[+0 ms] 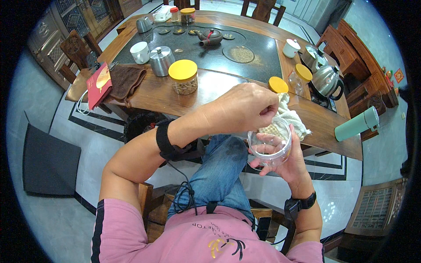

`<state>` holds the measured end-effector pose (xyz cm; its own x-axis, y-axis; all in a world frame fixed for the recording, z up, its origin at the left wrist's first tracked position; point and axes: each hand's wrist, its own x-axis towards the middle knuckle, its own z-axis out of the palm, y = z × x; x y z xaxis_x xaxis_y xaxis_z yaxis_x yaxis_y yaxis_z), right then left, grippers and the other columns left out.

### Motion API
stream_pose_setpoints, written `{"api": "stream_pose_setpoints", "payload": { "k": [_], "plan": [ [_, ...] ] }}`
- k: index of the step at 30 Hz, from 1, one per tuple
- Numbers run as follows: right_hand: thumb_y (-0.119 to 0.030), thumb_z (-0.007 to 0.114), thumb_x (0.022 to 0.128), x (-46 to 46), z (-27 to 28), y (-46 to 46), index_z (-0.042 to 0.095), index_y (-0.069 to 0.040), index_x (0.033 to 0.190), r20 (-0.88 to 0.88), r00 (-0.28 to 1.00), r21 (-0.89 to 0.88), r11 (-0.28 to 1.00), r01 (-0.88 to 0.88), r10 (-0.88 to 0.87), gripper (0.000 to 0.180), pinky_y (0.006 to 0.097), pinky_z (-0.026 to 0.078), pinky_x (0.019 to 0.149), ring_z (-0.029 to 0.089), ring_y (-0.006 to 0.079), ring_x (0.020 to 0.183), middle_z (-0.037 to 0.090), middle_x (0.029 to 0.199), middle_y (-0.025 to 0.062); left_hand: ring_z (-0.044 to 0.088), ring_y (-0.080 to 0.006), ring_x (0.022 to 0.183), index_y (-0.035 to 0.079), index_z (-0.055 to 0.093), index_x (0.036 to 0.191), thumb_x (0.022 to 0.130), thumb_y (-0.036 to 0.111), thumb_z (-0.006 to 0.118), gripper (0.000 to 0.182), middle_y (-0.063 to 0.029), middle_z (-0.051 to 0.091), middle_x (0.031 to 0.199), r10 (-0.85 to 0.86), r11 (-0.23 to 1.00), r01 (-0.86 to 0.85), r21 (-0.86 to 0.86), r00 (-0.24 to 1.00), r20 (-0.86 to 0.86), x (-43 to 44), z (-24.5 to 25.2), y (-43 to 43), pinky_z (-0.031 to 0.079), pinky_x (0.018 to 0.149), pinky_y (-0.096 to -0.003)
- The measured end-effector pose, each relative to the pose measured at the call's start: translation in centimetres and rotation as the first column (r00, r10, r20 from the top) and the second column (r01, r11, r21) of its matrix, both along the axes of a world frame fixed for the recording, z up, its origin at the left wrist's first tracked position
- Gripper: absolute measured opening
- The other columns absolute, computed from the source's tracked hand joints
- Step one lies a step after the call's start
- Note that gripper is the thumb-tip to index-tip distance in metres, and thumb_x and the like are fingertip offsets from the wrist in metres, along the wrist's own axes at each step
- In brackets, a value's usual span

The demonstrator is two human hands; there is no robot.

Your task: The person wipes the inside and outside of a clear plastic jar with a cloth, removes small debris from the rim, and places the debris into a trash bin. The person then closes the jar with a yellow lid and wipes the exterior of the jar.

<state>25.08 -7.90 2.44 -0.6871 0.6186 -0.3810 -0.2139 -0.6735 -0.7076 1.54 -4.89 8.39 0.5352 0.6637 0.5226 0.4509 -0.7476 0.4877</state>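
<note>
My right hand [294, 157] grips a clear plastic jar [270, 154] from the side and below. The jar is tilted with its open mouth towards me, and no contents show in it. My left hand [248, 103] reaches across, curled just above the jar's far rim; its fingertips are hidden, so I cannot tell whether it holds anything. Beyond the jar a cream-white cloth [292, 116] lies bunched at the table's front edge. A yellow lid [278, 85] rests behind the cloth. Another clear jar with a yellow lid [300, 79] stands to its right.
On the wooden table [154, 100] stand a yellow-lidded jar of dried pieces [183, 79], a steel canister [161, 60] and a white mug [140, 52]. A dark teapot [210, 37] sits on the stone inlay. At right are a steel kettle [325, 80] and mint-green flask [357, 124].
</note>
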Motion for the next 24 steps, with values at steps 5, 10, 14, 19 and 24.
{"api": "stream_pose_setpoints", "payload": {
  "k": [5, 10, 14, 19, 24],
  "plan": [
    [-0.081, 0.020, 0.093, 0.2, -0.3, 0.1, 0.051, 0.000, 0.138, -0.079, 0.995, -0.008, 0.998, -0.064, 0.063, 0.098, 0.0468, 0.065, 0.061, 0.072, 0.0435, 0.093, 0.066, 0.115, 0.0299, 0.062, -0.0118, 0.073, -0.001, 0.068, 0.097, 0.090, 0.012, 0.067, 0.015, -0.0060, 0.067, 0.080, -0.056, 0.902, 0.113, -0.417, 0.987, 0.148, -0.7, 0.1, 0.3, 0.052, 0.066, -0.0275],
    [-0.082, 0.020, 0.092, 0.4, -0.2, 0.3, 0.050, 0.001, 0.140, -0.145, 0.988, -0.011, 0.998, -0.063, 0.061, 0.100, 0.0483, 0.065, 0.061, 0.071, 0.0442, 0.095, 0.064, 0.118, 0.0313, 0.061, -0.0081, 0.077, -0.002, 0.067, 0.105, 0.100, 0.017, 0.062, 0.021, -0.0019, 0.067, 0.089, -0.054, 0.754, 0.248, -0.608, 0.946, 0.319, -1.2, -0.1, 0.6, 0.052, 0.068, -0.0242],
    [-0.083, 0.022, 0.092, 0.5, -0.2, 0.4, 0.049, 0.001, 0.140, -0.174, 0.983, -0.032, 0.998, -0.057, 0.051, 0.101, 0.0497, 0.065, 0.062, 0.071, 0.0448, 0.095, 0.064, 0.119, 0.0313, 0.061, -0.0076, 0.078, -0.002, 0.068, 0.108, 0.100, 0.020, 0.064, 0.023, -0.0018, 0.066, 0.091, -0.083, 0.705, 0.332, -0.626, 0.916, 0.392, -1.6, -0.2, 0.6, 0.052, 0.068, -0.0240],
    [-0.083, 0.023, 0.091, 0.4, -0.2, 0.3, 0.048, 0.002, 0.140, -0.181, 0.982, -0.029, 0.998, -0.055, 0.049, 0.101, 0.0504, 0.065, 0.063, 0.071, 0.0452, 0.095, 0.064, 0.118, 0.0311, 0.061, -0.0073, 0.082, -0.002, 0.068, 0.109, 0.097, 0.019, 0.069, 0.024, -0.0018, 0.066, 0.092, -0.089, 0.707, 0.329, -0.625, 0.919, 0.384, -1.6, -0.4, 0.4, 0.052, 0.072, -0.0229],
    [-0.083, 0.023, 0.091, 0.2, -0.3, 0.3, 0.048, 0.002, 0.140, -0.185, 0.981, -0.021, 0.998, -0.061, 0.056, 0.101, 0.0506, 0.065, 0.063, 0.071, 0.0454, 0.096, 0.063, 0.119, 0.0315, 0.061, -0.0064, 0.083, -0.001, 0.070, 0.105, 0.093, 0.019, 0.074, 0.024, -0.0016, 0.068, 0.092, -0.091, 0.777, 0.286, -0.561, 0.932, 0.350, -1.2, -0.7, 0.5, 0.052, 0.074, -0.0227]
  ]
}}
